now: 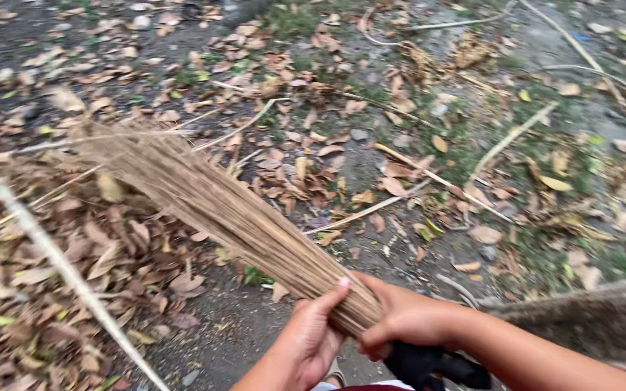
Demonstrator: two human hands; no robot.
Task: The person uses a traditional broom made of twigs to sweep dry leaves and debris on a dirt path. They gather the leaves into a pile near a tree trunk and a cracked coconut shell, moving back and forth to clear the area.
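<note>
Broom: a bundle of thin tan straw bristles (219,206), held low over the ground and slanting up and to the left, with the fanned tips blurred over the leaf pile.
Broom neck: the bristles narrow to a tight bundle at the bottom of the view, where a black wrap or handle end (429,366) shows just below the grip.
Right hand: the right hand (403,318) is closed around the narrow end of the bundle, fingers wrapped over the top.
Left hand: the left hand (313,337) is clasped on the same bundle just beside the right, thumb lying along the straw (both hands touch the broom and nearly each other).
Leaf pile: dry brown leaves (88,253) lie thick at the left, under and beyond the bristle tips.
Ground: dark bare soil (233,326) shows between the pile and the hands, with scattered leaves and patches of grass farther out.
Sticks: a pale stalk (52,253) crosses the pile at the left, and thin twigs (443,177) lie among the leaves to the right.
Risk: the stiff tips could snag on the stalk or twigs and fling leaves back over the bare soil.
Risk: a grip this close to the neck gives little leverage, so loose straws may slide out or snap.
</note>
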